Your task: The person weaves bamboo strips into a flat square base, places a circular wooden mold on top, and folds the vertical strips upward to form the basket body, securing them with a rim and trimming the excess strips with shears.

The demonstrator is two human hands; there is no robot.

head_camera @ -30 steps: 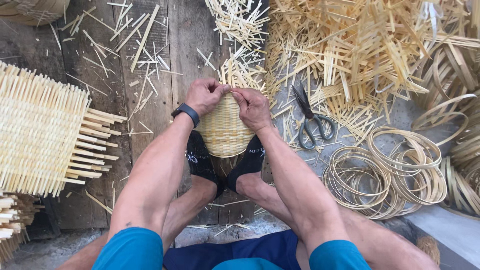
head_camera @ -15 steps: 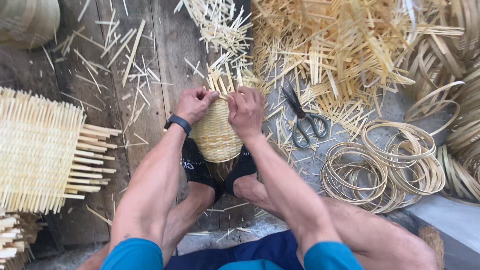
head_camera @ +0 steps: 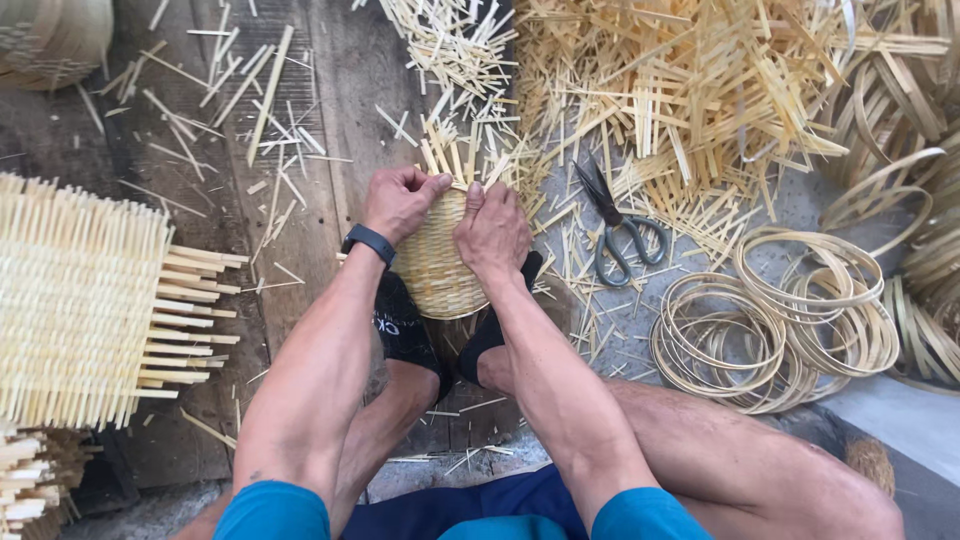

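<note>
A small round woven bamboo basket (head_camera: 436,268) rests between my two feet in black socks, with loose bamboo strip ends sticking up from its far rim. My left hand (head_camera: 398,200), a dark band on its wrist, is closed on the basket's upper left edge. My right hand (head_camera: 490,232) lies over the basket's top right, fingers pressing on the strip ends. Both forearms reach down the middle of the view.
Black scissors (head_camera: 620,225) lie just right of the basket among cut bamboo slivers (head_camera: 700,90). Coiled bamboo hoops (head_camera: 780,320) sit at the right. A stack of woven bamboo mats (head_camera: 80,300) lies at the left on the wooden floor.
The basket and both hands sit slightly lower and more centred in view as my head shifted. My right hand slid further over the basket's top; my left hand stays at the rim.
</note>
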